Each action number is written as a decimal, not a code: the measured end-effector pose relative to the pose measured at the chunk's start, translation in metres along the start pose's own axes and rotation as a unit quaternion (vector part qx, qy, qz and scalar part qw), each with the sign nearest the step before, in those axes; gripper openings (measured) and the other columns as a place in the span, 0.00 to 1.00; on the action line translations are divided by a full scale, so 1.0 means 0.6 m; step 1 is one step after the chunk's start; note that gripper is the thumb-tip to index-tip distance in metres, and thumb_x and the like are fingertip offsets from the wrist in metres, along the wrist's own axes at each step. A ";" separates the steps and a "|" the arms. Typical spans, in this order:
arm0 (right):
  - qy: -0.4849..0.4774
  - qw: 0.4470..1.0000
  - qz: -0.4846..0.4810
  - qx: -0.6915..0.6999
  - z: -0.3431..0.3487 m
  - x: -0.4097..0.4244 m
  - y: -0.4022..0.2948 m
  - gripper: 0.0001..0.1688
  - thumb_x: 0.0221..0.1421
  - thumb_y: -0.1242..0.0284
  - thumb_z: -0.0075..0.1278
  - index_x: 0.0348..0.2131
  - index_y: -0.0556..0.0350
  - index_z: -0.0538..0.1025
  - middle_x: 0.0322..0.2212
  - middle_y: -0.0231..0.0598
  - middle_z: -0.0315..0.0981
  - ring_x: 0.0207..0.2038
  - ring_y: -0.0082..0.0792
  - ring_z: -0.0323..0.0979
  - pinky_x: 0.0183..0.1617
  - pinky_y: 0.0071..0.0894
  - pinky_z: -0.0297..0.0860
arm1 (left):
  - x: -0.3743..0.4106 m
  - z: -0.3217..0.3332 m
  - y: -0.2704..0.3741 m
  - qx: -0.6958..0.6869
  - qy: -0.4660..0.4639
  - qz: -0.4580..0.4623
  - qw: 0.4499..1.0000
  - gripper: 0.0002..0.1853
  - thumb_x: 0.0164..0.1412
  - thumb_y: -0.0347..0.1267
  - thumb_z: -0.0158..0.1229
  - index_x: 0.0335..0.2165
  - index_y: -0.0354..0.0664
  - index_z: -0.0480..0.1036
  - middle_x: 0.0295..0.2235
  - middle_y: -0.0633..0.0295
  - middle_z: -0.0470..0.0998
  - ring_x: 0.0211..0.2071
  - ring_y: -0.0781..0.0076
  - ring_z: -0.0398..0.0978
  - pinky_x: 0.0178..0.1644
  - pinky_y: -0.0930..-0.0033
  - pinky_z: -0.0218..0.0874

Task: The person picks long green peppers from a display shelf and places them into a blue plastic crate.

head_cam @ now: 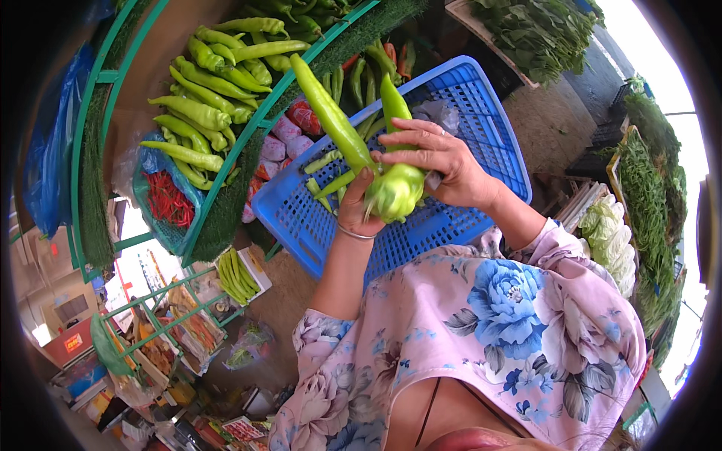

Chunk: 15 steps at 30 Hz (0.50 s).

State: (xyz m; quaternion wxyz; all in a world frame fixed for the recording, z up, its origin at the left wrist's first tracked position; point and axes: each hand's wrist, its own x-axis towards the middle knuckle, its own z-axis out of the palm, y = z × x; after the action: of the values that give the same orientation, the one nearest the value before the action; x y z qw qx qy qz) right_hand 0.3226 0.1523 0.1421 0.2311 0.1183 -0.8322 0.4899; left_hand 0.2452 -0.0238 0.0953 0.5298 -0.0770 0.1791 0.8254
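Note:
Long light-green peppers are gathered between my two hands above a blue plastic basket (316, 248). My left hand (361, 206), with a bracelet at the wrist, grips them from below, its thumb against a long pepper (333, 118) that points up and left. My right hand (443, 158), a ring on one finger, curls over another green pepper (395, 101). Their thick stem ends (397, 191) bunch together, slightly blurred, so I cannot tell how many there are. Several smaller peppers (322, 162) and a crumpled clear plastic bag (437, 115) lie in the basket.
A green-framed stand on the left bears a heap of green peppers (208, 96) and a bag of red chillies (169, 197). Wrapped round items (285, 141) lie behind the basket. Leafy greens (536, 34) stand top right, napa cabbages (609, 237) at right. Green beans or peppers (237, 276) sit lower left.

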 end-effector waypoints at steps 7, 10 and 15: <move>0.004 0.996 0.002 -0.088 0.003 0.001 -0.010 0.36 0.30 0.82 0.58 0.42 0.31 0.75 0.55 0.37 0.57 0.59 0.49 0.52 0.54 0.39 0.62 | -0.002 0.016 0.000 0.073 -0.072 0.039 0.994 0.19 0.48 0.24 0.59 0.40 0.49 0.65 0.42 0.61 0.68 0.44 0.65 0.69 0.48 0.63 0.64; 0.062 0.996 0.060 -0.033 0.013 -0.008 0.000 0.37 0.34 0.84 0.56 0.47 0.39 0.71 0.55 0.42 0.56 0.57 0.47 0.55 0.56 0.38 0.59 | 0.006 0.027 0.006 0.113 -0.034 0.116 0.986 0.20 0.47 0.19 0.58 0.38 0.49 0.66 0.42 0.63 0.69 0.44 0.65 0.69 0.49 0.63 0.64; 0.120 0.850 0.358 0.368 0.015 -0.022 0.004 0.22 0.53 0.71 0.50 0.48 0.58 0.68 0.38 0.34 0.72 0.40 0.23 0.68 0.40 0.20 0.65 | 0.015 0.034 0.035 0.291 0.032 0.297 0.909 0.24 0.42 0.17 0.63 0.39 0.44 0.65 0.39 0.62 0.71 0.41 0.69 0.71 0.47 0.67 0.64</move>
State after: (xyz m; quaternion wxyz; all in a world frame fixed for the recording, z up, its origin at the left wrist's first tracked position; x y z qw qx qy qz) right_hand 0.3307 0.1451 0.1302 0.0775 -0.1708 -0.5419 0.8192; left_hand 0.2236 -0.0167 0.1158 0.2527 0.1105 0.4428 0.8532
